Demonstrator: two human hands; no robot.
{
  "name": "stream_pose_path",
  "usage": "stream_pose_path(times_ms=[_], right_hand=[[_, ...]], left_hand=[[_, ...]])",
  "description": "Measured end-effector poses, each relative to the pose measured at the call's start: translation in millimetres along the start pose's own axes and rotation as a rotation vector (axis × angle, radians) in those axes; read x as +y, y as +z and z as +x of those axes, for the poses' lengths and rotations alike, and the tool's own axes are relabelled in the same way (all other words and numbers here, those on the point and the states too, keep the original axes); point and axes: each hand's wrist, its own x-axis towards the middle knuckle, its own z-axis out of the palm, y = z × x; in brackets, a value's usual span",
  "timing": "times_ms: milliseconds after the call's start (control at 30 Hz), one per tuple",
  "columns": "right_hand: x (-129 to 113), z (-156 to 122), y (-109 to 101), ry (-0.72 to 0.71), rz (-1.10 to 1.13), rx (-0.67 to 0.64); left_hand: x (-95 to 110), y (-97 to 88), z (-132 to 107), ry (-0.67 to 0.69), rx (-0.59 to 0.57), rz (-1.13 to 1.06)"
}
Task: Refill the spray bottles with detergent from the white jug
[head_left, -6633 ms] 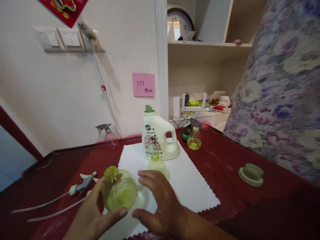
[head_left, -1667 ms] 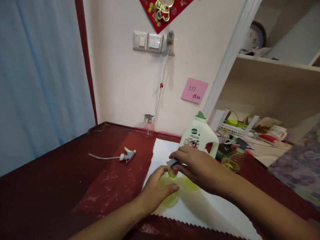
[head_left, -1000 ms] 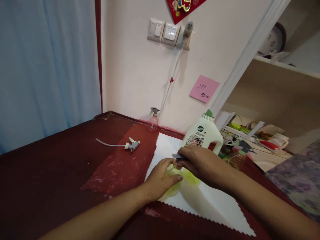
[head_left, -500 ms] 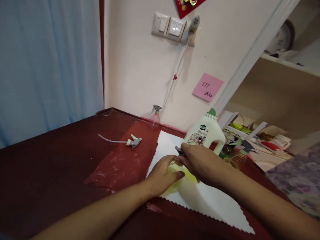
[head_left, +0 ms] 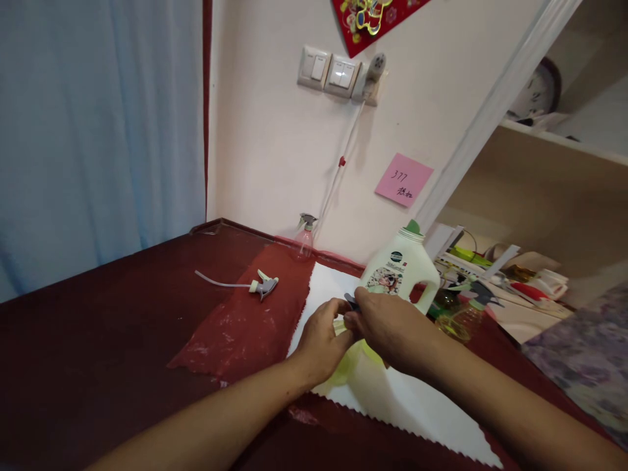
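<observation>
My left hand (head_left: pixel 321 340) is wrapped round a small yellow-green plastic bottle (head_left: pixel 343 367) that stands on a white cloth (head_left: pixel 392 402). My right hand (head_left: pixel 385 324) is closed on a grey spray head (head_left: pixel 351 301) at the top of that bottle. A second yellow-green bottle (head_left: pixel 371 354) is partly hidden under my right hand. Just behind my hands stands a white jug with a green cap (head_left: pixel 402 267).
A loose spray head with its tube (head_left: pixel 255 285) lies on the dark red table (head_left: pixel 98 340) to the left. A pink spray bottle (head_left: pixel 305 237) stands by the wall. A yellow spray bottle (head_left: pixel 466 315) and clutter sit at the right. Flowered fabric (head_left: pixel 583 353) covers the right edge.
My left hand has slid up the bottle toward its neck. My right hand stays on the grey spray head. The view has shifted slightly; earlier I held the open bottle without a head.
</observation>
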Motion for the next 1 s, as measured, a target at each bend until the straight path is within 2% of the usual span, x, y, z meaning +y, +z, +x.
stream_pose_path(times_ms=[167,233,300,467,533,700,1000], right_hand=[[3.7,-1.8,0.7,-0.033,0.003,0.007],[4.1,-2.5,0.6,-0.034,0.007,0.012],[4.1,-2.8,0.5,-0.034,0.012,0.017],[4.3,-2.2,1.6,-0.031,0.02,0.035],[4.9,-2.1,2.3,-0.029,0.022,0.041],[7.5,-2.0,3.3,-0.062,0.034,0.047],[10.9,1.2,1.9,-0.083,0.04,0.024]], left_hand=[[-0.7,-15.3,6.3,-0.036,-0.252,-0.143],[1.7,-18.0,7.6,-0.058,-0.283,-0.133],[5.0,-16.6,7.5,-0.063,-0.259,-0.101],[7.4,-5.6,6.9,-0.11,-0.057,-0.063],[5.1,-3.7,7.4,-0.106,-0.02,-0.019],[-0.2,-7.2,6.9,-0.009,-0.051,0.056],[-1.5,-13.6,8.8,0.015,-0.175,0.095]])
